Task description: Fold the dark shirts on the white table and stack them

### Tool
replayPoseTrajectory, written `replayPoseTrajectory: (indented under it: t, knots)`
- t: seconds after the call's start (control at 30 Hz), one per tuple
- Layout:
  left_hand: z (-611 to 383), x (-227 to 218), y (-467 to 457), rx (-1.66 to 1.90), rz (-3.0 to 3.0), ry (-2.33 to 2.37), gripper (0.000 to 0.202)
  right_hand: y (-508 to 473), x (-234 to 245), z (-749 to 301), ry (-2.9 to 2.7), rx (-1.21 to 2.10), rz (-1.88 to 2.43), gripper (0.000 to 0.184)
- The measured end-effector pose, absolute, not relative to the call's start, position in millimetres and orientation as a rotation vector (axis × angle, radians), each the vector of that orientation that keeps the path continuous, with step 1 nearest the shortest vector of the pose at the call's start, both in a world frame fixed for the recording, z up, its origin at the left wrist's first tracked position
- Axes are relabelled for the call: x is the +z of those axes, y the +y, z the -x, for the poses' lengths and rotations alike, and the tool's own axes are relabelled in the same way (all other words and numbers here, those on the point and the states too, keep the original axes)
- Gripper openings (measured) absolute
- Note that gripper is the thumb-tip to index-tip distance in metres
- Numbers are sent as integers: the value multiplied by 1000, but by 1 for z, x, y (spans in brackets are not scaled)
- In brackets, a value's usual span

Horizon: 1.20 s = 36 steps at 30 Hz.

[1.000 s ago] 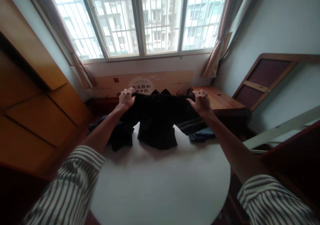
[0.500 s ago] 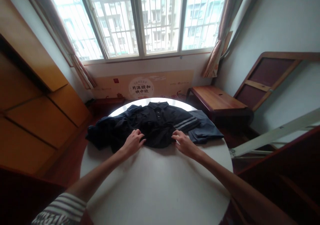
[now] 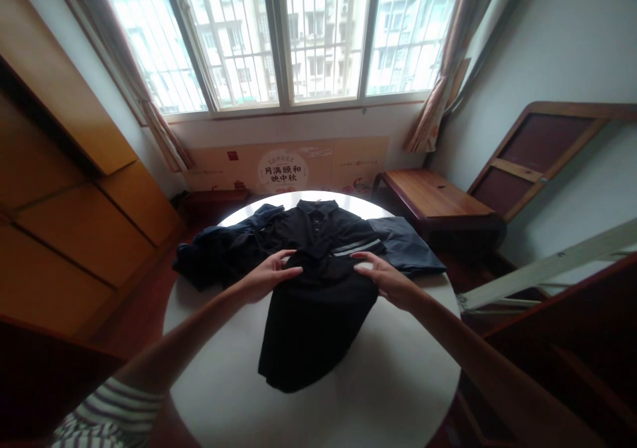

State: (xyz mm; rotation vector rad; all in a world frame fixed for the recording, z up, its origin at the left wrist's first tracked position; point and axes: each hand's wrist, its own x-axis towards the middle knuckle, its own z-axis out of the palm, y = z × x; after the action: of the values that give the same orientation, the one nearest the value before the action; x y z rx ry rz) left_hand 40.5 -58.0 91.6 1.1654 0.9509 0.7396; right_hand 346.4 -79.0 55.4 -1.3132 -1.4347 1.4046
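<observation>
A black polo shirt with a buttoned collar and pale stripes on one sleeve lies on the round white table. Its lower part spreads toward me, its hem rounded near the table's middle. My left hand holds the cloth at one side, thumb in front and fingers behind. Opposite it, my right hand grips the other side in the same way. The fingertips are partly hidden against the dark fabric. The collar lies beyond both hands, at the far side.
Dark, crumpled clothing lies at the table's left. Folded dark grey-blue clothing is at the right. Beyond stand a low wooden table and a barred window. Orange-brown cabinets line the left.
The shirt's lower part, bunched up before, has come down toward me and spread out. Both hands have risen slightly and moved a little right, with the thumbs now in front of the cloth.
</observation>
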Motion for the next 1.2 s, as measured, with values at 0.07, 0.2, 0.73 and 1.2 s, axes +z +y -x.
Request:
replayPoseTrajectory:
  t: [0.07,0.2,0.73,1.2]
  knots:
    - [-34,73,-69,706,-1104,992,71,-90,53,-354,-1676,1294,1444,37]
    - [-26,48,-88,608,-1202,1088,72,-103,55,-353,-2019,629,1496,27]
    - [-43,41,-70,768,-943,1059,30,-54,62,-278,-2477,201,1040,24]
    - [-25,28,-76,728,-1413,1252,55,-109,58,-353,-2492,29,1121,54]
